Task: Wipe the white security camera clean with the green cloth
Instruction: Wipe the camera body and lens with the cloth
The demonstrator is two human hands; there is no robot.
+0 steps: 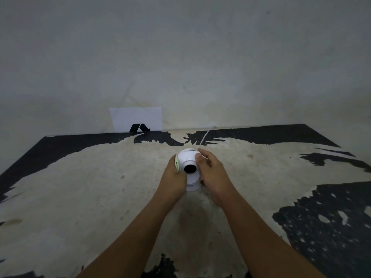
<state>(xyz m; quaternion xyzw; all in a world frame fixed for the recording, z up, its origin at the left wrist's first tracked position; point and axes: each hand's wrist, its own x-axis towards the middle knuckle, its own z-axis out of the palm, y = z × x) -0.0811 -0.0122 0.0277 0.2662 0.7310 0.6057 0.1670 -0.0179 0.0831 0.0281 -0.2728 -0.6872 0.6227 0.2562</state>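
Observation:
The white security camera (187,157) stands upright on the worn table, its round head with a black lens facing me. My left hand (172,177) presses a folded pale green cloth (177,164) against the left side of the camera's head; only the cloth's edge shows between palm and camera. My right hand (212,173) holds the right side of the head, thumb on the front near the lens and fingers curled around the back. The lower part of the camera's base is partly hidden between both hands.
The table (100,187) is beige with black worn patches and meets a grey wall at the back. A white cable (204,136) runs from behind the camera toward the wall. A white sheet with a black mark (136,119) leans against the wall at the back left.

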